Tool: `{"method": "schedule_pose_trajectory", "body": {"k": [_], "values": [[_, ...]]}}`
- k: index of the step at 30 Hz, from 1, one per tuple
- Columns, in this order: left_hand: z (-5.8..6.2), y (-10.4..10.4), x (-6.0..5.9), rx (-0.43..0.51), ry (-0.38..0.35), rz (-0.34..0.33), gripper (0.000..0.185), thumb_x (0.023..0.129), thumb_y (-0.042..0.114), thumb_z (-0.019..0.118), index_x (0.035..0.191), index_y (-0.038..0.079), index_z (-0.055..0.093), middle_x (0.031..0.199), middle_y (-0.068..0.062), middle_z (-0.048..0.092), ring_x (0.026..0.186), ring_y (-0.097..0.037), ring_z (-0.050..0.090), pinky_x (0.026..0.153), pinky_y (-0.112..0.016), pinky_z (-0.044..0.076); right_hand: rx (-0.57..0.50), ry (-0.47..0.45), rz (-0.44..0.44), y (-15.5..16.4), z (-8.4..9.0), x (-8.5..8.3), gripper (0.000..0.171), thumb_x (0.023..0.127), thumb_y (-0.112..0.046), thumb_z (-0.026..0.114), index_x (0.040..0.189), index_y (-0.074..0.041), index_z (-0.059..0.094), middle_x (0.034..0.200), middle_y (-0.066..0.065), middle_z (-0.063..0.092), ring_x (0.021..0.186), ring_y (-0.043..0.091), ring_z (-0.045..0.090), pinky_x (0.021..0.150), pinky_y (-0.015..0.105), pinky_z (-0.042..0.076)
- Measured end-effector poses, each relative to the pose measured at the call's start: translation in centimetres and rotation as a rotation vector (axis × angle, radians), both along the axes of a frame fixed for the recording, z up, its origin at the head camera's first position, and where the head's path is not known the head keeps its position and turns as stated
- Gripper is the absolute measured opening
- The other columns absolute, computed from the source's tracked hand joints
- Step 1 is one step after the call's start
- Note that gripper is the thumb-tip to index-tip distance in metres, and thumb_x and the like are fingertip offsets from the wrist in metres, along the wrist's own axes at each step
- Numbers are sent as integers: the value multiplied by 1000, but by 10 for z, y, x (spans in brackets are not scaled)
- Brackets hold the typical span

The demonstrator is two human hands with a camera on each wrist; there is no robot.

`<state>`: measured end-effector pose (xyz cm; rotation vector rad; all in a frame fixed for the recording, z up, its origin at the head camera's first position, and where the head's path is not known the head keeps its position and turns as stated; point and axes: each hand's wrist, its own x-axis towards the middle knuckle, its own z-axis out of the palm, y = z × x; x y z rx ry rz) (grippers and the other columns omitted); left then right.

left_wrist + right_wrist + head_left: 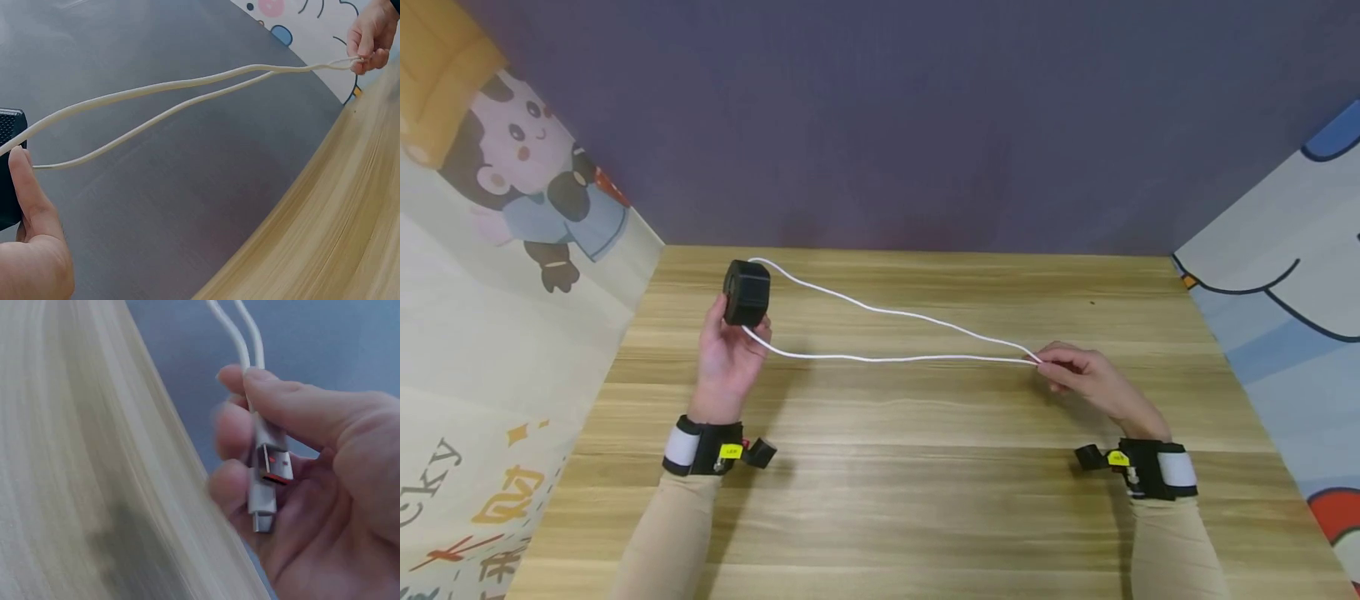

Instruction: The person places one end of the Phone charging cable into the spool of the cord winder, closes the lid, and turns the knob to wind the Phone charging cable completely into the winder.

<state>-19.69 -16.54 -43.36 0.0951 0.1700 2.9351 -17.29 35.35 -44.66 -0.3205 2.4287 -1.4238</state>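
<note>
My left hand (728, 360) grips a black, many-sided block (749, 293) above the far left part of the table; the block's kind I cannot tell. A white USB cable (865, 359) runs from it in two strands, spread apart near the block and meeting at the right. There my right hand (1093, 385) pinches both strands between thumb and fingers. In the right wrist view, the cable's USB-A plug (277, 465) and a slimmer metal-tipped plug (262, 499) lie side by side against the fingers. The left wrist view catches only the block's edge, beside the left fingers.
Under both hands lies a wood-grain table (917, 483). A dark blue-grey wall (895, 125) rises at its far edge, and panels with cartoon pictures (550, 175) flank it. Both wrists wear black straps (1150, 468) with small cameras.
</note>
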Motion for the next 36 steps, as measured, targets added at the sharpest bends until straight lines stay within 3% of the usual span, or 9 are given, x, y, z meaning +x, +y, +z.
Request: {"method": "schedule_pose_trajectory", "body": {"k": [5, 9, 14, 20, 24, 30, 36], "values": [[-1, 0, 0, -10, -17, 6, 28, 103, 17, 65, 124, -2, 65, 98, -21, 69, 76, -33, 72, 68, -33, 63, -25, -10, -60, 4, 2, 0, 35, 108, -21, 56, 131, 3, 65, 95, 6, 73, 78, 12, 67, 64, 28, 57], [-1, -1, 1, -11, -27, 9, 28, 103, 17, 65, 123, -3, 65, 97, -22, 68, 75, -34, 72, 68, -32, 63, -1, -3, -114, 3, 4, 0, 36, 107, -23, 59, 130, 3, 67, 103, 0, 75, 88, 9, 67, 71, 25, 59], [0, -2, 1, -15, -29, 8, 28, 103, 17, 65, 123, -3, 65, 97, -22, 69, 76, -33, 72, 69, -32, 63, -5, 44, -136, 4, 2, 0, 32, 105, -20, 62, 128, 2, 70, 109, -8, 75, 89, 5, 65, 73, 23, 58], [0, -1, 0, -53, -108, 42, 25, 103, 18, 65, 118, -2, 66, 93, -21, 70, 72, -32, 72, 66, -32, 62, -36, 113, -170, 6, -2, 0, 30, 104, -15, 64, 128, 1, 71, 113, -14, 72, 89, 5, 64, 71, 21, 58], [0, 0, 1, -68, -164, 55, 28, 104, 23, 63, 117, -1, 66, 89, -20, 66, 70, -29, 68, 64, -30, 59, -35, 141, -201, 7, -2, 1, 30, 104, -17, 63, 128, 0, 71, 112, -12, 72, 91, 5, 64, 72, 22, 59], [0, 0, -1, -76, -178, 19, 29, 106, 28, 59, 119, 2, 63, 89, -19, 66, 70, -27, 65, 61, -28, 57, -74, 204, -273, 11, -1, 1, 26, 103, -12, 65, 125, 0, 72, 103, -11, 72, 89, 3, 65, 71, 18, 57], [1, 3, -2, -31, -220, 16, 30, 107, 28, 57, 120, 2, 60, 88, -21, 64, 68, -28, 63, 59, -29, 56, -105, 271, -298, 12, -1, -1, 24, 101, -7, 65, 122, 3, 72, 94, -13, 71, 82, 1, 61, 66, 15, 54]]}}
